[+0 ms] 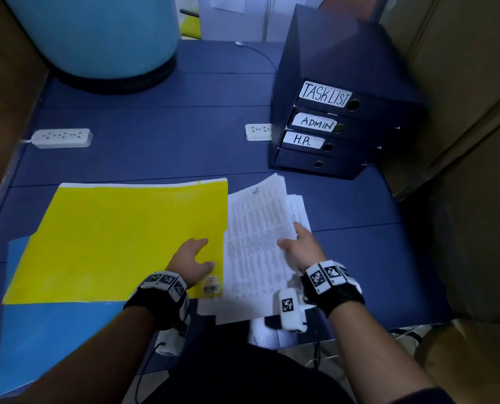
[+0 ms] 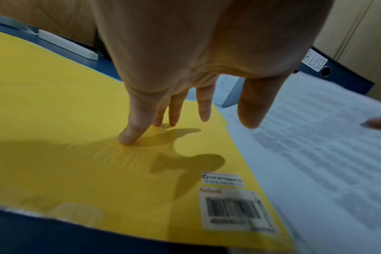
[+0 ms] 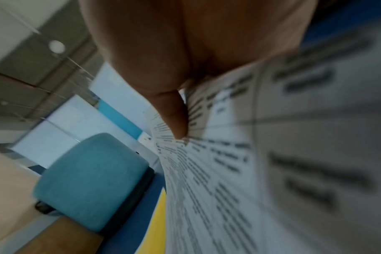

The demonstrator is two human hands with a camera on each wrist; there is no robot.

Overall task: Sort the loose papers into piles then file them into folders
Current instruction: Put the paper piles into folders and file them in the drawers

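Note:
A yellow folder (image 1: pixel 120 237) lies closed on the blue desk, over a light blue folder (image 1: pixel 50 339). My left hand (image 1: pixel 193 260) rests on the yellow folder's (image 2: pixel 76 137) right part, with straight fingertips (image 2: pixel 126 139) pressing the cover. To its right is a stack of printed papers (image 1: pixel 254 246), the top sheet marked "HR". My right hand (image 1: pixel 298 246) grips the stack's right edge, thumb on top and fingers underneath, lifting that side. In the right wrist view the thumb (image 3: pixel 174 116) presses the printed sheets (image 3: pixel 261 163).
A dark stack of box files (image 1: pixel 339 123) labelled TASKLIST, ADMIN and H.R. stands at the back right. Two white power strips (image 1: pixel 62 137) (image 1: pixel 258 132) lie on the desk. A large teal cylinder (image 1: pixel 94 36) stands at the back left. Cardboard walls flank both sides.

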